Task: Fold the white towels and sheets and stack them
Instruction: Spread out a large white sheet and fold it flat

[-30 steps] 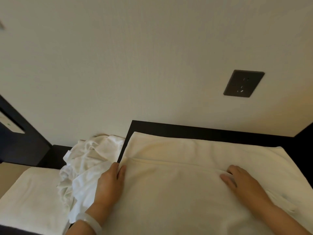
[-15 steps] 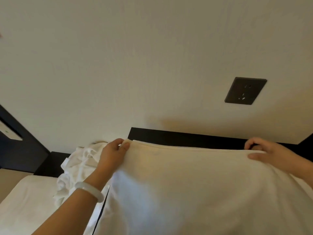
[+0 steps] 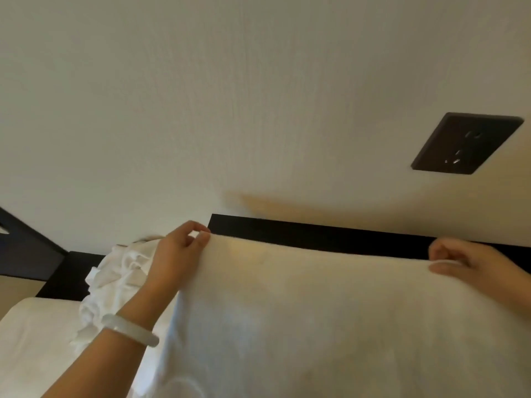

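Nearest, a big white towel [image 3: 330, 326], held up and spread wide, filling the low part of the view. Soft and smooth, a bit creamy in the light, top edge pulled almost straight. Left hand [image 3: 175, 254] pinching the top left corner, grip tight on the cloth between thumb and fingers [image 3: 201, 238]. Pale bangle [image 3: 129, 330] round that wrist. Right hand [image 3: 462, 258] blurry, grip closed on the top right corner. To the left, a flat folded white sheet [image 3: 31, 349]. Behind the left hand, a crumpled white pile [image 3: 115, 274] lying by the sheet. Farther back, a dark worktop [image 3: 316, 234] peeking over the towel's edge. Farthest, a pale wall [image 3: 230, 96] with a dark socket [image 3: 467, 143] up on the right.
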{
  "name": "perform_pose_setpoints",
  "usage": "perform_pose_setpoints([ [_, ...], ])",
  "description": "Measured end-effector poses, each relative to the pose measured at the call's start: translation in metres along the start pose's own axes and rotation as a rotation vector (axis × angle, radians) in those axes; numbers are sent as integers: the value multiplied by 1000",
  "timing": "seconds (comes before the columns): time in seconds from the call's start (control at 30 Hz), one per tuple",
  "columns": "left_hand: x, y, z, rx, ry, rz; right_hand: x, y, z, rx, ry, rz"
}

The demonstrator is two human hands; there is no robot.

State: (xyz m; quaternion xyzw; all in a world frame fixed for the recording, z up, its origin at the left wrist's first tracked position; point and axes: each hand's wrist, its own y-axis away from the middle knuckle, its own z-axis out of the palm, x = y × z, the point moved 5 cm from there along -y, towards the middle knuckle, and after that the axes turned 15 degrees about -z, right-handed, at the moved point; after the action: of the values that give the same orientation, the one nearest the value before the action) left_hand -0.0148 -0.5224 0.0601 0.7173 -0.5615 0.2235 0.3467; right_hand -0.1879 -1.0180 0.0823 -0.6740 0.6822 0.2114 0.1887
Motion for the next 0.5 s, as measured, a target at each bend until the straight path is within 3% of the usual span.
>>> perform_pose_setpoints([
  [0.17,5,-4,30,-56,-173,19,-1,-6,26,31,44,21],
  [0.33,1,3,28,6,-89,85,-16,-2,34,43,154,-80],
  [0.5,1,4,24,19,-38,83,-14,-8,33,-6,134,-37],
])
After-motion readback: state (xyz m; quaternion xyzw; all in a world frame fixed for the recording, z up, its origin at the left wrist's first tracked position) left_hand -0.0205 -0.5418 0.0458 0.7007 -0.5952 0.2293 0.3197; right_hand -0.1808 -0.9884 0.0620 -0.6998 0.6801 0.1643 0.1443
